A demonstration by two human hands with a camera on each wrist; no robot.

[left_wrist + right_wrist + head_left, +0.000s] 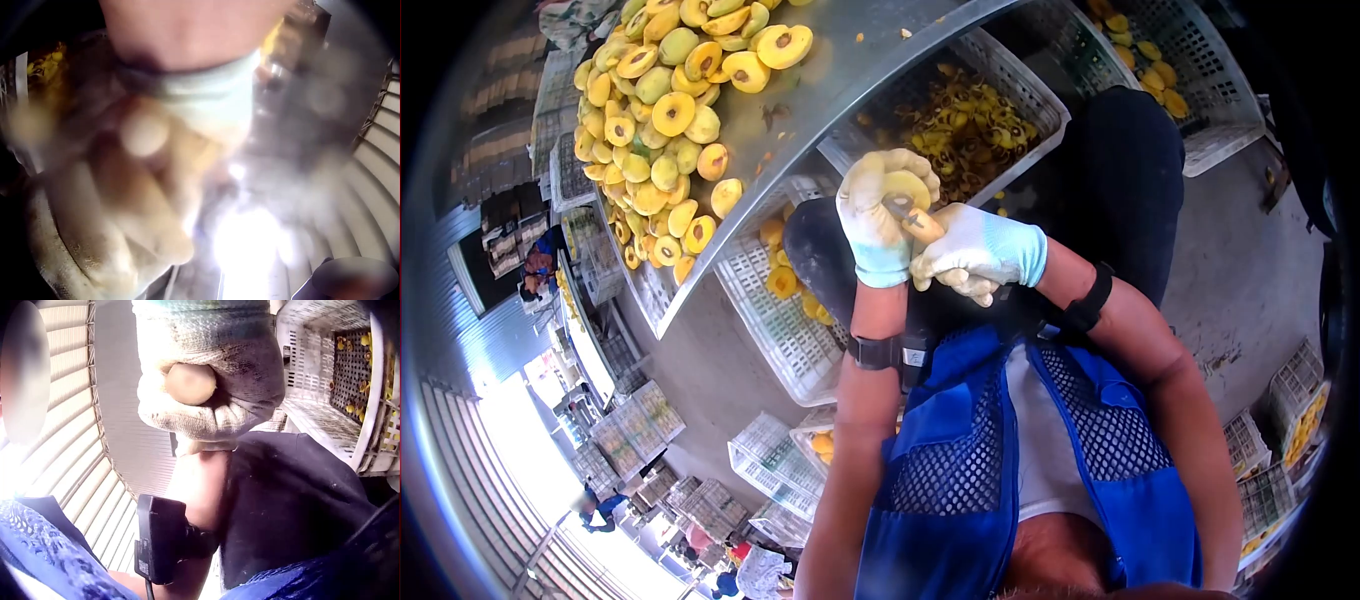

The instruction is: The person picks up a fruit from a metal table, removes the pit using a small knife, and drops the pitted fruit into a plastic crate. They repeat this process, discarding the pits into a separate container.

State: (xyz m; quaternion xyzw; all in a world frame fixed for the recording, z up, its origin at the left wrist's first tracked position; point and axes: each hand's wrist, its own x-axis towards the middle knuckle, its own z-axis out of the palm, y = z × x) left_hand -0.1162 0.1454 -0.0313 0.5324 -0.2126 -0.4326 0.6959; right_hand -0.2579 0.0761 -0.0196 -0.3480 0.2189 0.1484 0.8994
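Note:
In the head view my gloved left hand holds a yellow peach half, with the fingers curled round it and the cut side showing. My gloved right hand grips a wooden-handled tool, whose short metal end meets the fruit. The right wrist view shows the round butt of the wooden handle poking out of the right glove. Blurred folded glove fingers fill the left wrist view, where the fruit is hidden.
A metal table bears a heap of halved peaches at upper left. Beyond my hands a white crate holds yellow-brown scraps. Another crate with peach halves stands beside my knee. More crates stand at upper right.

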